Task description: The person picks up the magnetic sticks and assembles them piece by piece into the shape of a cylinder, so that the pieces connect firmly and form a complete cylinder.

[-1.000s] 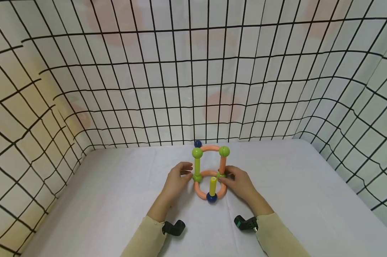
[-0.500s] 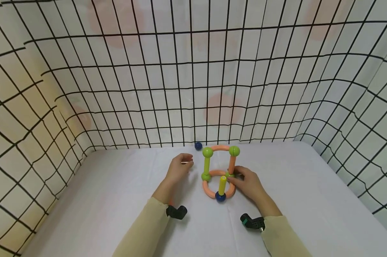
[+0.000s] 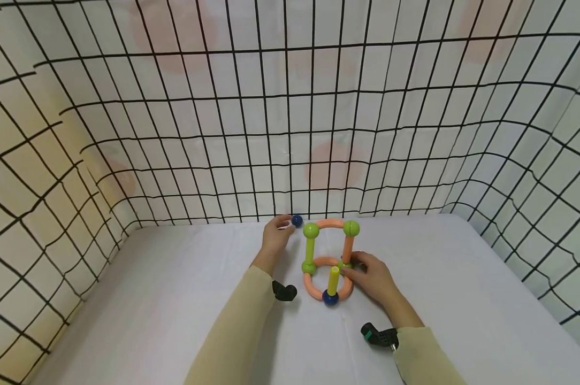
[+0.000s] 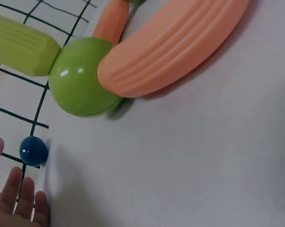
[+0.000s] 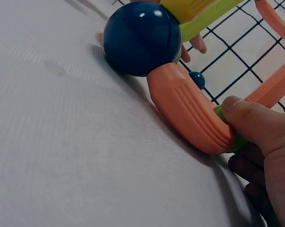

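A ball-and-rod construction (image 3: pixel 310 249) stands on the white cloth, with a ring of curved orange rods at its base. A green rod and an orange rod rise to two green balls, bridged by a curved orange rod. At the front, a yellow rod (image 3: pixel 334 279) stands on a dark blue ball (image 3: pixel 330 298). My right hand (image 3: pixel 374 277) pinches the lower right green ball (image 5: pixel 219 112) between thumb and fingers. By the far net, my left hand (image 3: pixel 274 239) reaches its parted thumb and fingers towards a loose blue ball (image 4: pixel 33 151), a small gap showing around it.
A black net (image 3: pixel 232 144) over pale patterned cloth walls the table (image 3: pixel 174 299) at the back and sides. The loose ball lies right at the back wall. A black wrist device (image 3: pixel 284 291) sits on my left wrist, another (image 3: pixel 379 336) on my right.
The construction has shifted right with my right hand, then stayed put. My left hand has left its side and moved forward to the loose blue ball.
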A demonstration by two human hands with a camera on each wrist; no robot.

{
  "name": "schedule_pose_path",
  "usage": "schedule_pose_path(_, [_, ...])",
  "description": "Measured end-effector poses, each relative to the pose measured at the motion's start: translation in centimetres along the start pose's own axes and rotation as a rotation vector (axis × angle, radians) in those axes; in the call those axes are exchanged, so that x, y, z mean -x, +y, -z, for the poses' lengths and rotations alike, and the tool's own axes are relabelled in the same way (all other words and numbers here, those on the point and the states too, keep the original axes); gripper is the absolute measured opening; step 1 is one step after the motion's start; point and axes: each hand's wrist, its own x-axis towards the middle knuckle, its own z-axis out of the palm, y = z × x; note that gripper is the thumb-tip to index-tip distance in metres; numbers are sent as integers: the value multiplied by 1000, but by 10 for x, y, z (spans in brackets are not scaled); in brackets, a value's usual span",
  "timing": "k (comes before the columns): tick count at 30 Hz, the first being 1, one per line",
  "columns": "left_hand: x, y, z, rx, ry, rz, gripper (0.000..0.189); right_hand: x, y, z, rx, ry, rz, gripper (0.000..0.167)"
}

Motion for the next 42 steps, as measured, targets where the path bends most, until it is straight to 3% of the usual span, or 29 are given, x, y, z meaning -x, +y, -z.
schedule_pose_path(6, [-11,-2,-10,-46,5,43,39,0,2,-2,3,-11,-17,47])
schedule_pose_path(14, [-20,1,-12,-237,-16,65,48,-2,0,-2,15,-1,19,41])
schedule_pose_path(22, [-24,1,-13,-357,-72,96,49,-1,-2,-1,29,-8,21,41])
schedule_pose_path(32, [-25,3,-18,-331,-53,104,37,0,-2,-1,29,1,15,42])
schedule_pose_path(42, [-19,3,-22,-316,23,90,14,0,-3,0,19,-11,-13,43])
